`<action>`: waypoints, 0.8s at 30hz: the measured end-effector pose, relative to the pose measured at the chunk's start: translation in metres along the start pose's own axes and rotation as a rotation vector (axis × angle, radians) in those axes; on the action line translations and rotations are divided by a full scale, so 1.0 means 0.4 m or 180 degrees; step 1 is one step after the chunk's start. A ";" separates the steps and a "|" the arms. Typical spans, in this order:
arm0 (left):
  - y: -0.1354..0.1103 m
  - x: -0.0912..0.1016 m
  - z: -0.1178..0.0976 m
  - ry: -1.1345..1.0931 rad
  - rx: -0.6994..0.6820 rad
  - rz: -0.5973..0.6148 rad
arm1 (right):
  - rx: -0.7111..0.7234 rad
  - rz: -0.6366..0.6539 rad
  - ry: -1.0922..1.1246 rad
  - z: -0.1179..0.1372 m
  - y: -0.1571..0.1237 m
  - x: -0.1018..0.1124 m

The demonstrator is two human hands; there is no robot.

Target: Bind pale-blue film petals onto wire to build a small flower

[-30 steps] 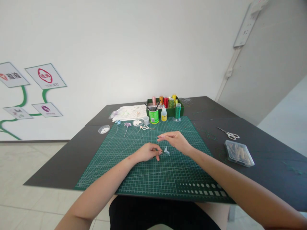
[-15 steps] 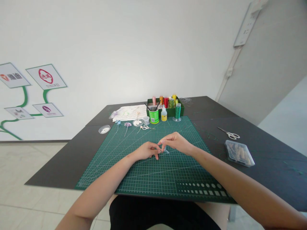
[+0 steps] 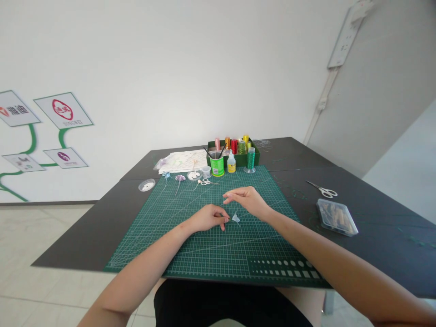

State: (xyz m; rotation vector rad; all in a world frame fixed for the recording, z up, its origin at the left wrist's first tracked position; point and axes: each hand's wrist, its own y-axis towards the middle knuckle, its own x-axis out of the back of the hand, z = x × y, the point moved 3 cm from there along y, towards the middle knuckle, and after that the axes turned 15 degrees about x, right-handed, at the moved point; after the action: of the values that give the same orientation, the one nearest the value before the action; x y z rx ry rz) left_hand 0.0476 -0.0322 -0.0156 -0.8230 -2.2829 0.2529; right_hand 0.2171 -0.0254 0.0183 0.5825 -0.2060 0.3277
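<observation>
My left hand (image 3: 210,217) narrowly pinches the small, pale-blue, flower-shaped translucent piece (image 3: 235,218), which juts rightward from that grip; I cannot tell whether my right hand (image 3: 248,200) holds anything.

Single head-worn view, forward and down
</observation>
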 end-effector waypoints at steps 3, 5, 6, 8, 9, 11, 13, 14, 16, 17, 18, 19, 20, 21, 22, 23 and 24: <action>-0.008 -0.011 -0.008 0.0021 -0.0066 0.0080 | -0.0024 -0.0108 -0.0225 -0.026 0.000 0.003; -0.012 -0.014 -0.013 0.0055 -0.0084 0.0081 | -0.0015 -0.0138 -0.0319 -0.043 0.000 0.006; -0.013 -0.015 -0.015 0.0073 -0.0095 0.0080 | -0.0009 -0.0138 -0.0350 -0.051 -0.001 0.006; -0.016 -0.015 -0.019 0.0100 -0.0133 0.0080 | -0.0030 -0.0109 -0.0393 -0.067 -0.001 0.006; -0.017 -0.014 -0.021 0.0111 -0.0155 0.0082 | -0.0049 -0.0090 -0.0398 -0.073 -0.001 0.006; -0.019 -0.013 -0.024 0.0132 -0.0189 0.0086 | -0.0078 -0.0057 -0.0380 -0.082 -0.002 0.004; -0.022 -0.011 -0.027 0.0160 -0.0209 0.0110 | -0.0075 -0.0017 -0.0362 -0.087 -0.003 0.001; -0.024 -0.011 -0.029 0.0173 -0.0218 0.0119 | -0.0065 0.0005 -0.0364 -0.090 -0.003 0.000; -0.029 -0.011 -0.034 0.0177 -0.0245 0.0107 | -0.0047 0.0058 -0.0389 -0.097 -0.003 0.000; -0.032 -0.012 -0.036 0.0174 -0.0262 0.0099 | -0.0043 0.0074 -0.0418 -0.102 -0.003 0.002; -0.035 -0.013 -0.038 0.0171 -0.0285 0.0089 | -0.0044 0.0080 -0.0460 -0.108 -0.002 0.006; -0.037 -0.014 -0.040 0.0171 -0.0312 0.0085 | -0.0050 0.0090 -0.0508 -0.115 -0.002 0.011; -0.040 -0.016 -0.042 0.0175 -0.0343 0.0077 | -0.0056 0.0110 -0.0549 -0.122 -0.001 0.018; -0.042 -0.017 -0.044 0.0180 -0.0373 0.0064 | -0.0060 0.0141 -0.0577 -0.130 0.000 0.024; -0.043 -0.018 -0.045 0.0183 -0.0400 0.0029 | -0.0064 0.0183 -0.0593 -0.137 0.001 0.030; -0.044 -0.017 -0.046 0.0182 -0.0424 -0.0029 | -0.0063 0.0233 -0.0598 -0.143 0.002 0.036; -0.044 -0.016 -0.047 0.0179 -0.0444 -0.0099 | -0.0066 0.0273 -0.0601 -0.148 0.002 0.040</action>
State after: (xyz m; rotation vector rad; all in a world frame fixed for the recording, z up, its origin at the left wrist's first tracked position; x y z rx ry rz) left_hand 0.0551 -0.0507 0.0018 -0.8532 -2.2780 0.0558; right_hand 0.2374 0.0128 -0.0251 0.5853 -0.4164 0.3533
